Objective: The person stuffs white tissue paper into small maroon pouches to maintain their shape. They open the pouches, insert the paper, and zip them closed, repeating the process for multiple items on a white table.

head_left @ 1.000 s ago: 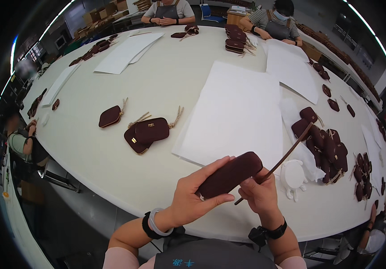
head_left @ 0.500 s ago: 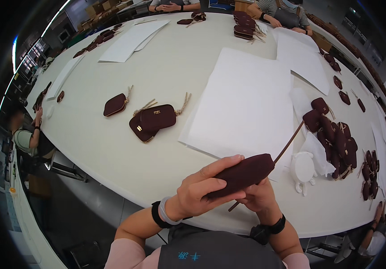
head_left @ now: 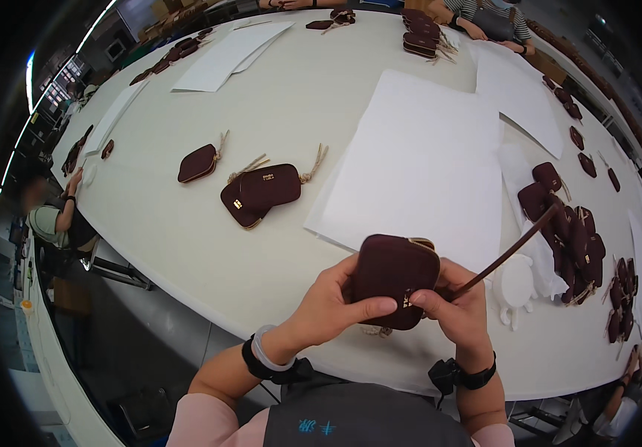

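Note:
A small dark burgundy zip pouch is held up above the table's near edge. Its side with the gold lettering faces up, and a gold zip runs along its top corner. My left hand grips its left side, thumb lying across the front. My right hand closes on its lower right, thumb by the gold mark. A thin brown stick sticks out from the right hand toward the upper right; the fingers on it are partly hidden. Below the pouch dangles part of a beige knotted cord.
Large white sheets lie ahead. To the left sit a single pouch and two overlapping pouches. A pouch pile and a white round object are on the right. Other people sit around the table.
The pouch has been turned from edge-on to its lettered side facing up. Both thumbs now lie on its front. The stick has swung lower, its far end now over the pile.

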`<state>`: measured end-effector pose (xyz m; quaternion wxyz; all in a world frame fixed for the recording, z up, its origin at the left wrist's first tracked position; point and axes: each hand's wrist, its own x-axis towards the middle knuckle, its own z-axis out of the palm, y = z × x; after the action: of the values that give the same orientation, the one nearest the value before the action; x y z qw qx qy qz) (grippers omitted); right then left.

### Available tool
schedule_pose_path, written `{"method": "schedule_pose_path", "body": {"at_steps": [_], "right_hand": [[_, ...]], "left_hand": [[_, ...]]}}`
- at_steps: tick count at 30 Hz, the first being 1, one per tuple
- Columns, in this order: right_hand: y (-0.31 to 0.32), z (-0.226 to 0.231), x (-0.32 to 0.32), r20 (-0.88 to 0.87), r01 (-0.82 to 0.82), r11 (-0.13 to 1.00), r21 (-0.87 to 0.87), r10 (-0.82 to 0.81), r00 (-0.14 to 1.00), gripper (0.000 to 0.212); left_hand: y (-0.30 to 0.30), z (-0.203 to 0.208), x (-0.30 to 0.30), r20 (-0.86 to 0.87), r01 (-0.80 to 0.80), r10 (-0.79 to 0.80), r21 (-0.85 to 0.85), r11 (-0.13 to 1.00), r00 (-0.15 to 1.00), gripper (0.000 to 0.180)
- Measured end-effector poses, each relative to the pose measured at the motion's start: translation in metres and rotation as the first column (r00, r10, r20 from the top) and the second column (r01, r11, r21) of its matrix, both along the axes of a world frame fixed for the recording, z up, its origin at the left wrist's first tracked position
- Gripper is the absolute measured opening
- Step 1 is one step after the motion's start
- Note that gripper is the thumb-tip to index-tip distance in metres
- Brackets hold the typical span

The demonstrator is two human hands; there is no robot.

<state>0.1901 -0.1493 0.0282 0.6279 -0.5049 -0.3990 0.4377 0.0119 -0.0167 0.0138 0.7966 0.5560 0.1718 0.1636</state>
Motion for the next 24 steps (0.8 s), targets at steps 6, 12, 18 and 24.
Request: {"method": "schedule_pose_path", "body": {"at_steps": [6, 12, 18, 24], "right_hand": [[-0.021, 0.033, 0.017, 0.747, 0.248, 0.964, 0.093, -0.233, 0.623, 0.037], [-0.047, 0.061, -0.009, 0.887, 0.310, 0.926, 0.217, -0.319, 0.333, 0.025], [-0.044, 0.099, -0.019, 0.977, 0.277, 0.942, 0.192, -0.210, 0.038, 0.031], [-0.035, 0.119, -0.030, 0.976, 0.256, 0.947, 0.194, -0.160, -0.145, 0.031]], "left_hand": [[0.026, -0.024, -0.019, 0.308, 0.024, 0.252, -0.675, 0.738, 0.917, 0.069], [0.034, -0.037, -0.025, 0.545, 0.341, 0.151, -0.692, 0.636, 0.825, 0.089], [0.027, -0.035, -0.025, 0.547, 0.368, 0.052, -0.627, 0.687, 0.835, 0.100], [0.020, -0.029, -0.032, 0.302, 0.171, -0.040, -0.422, 0.890, 0.953, 0.109]]}}
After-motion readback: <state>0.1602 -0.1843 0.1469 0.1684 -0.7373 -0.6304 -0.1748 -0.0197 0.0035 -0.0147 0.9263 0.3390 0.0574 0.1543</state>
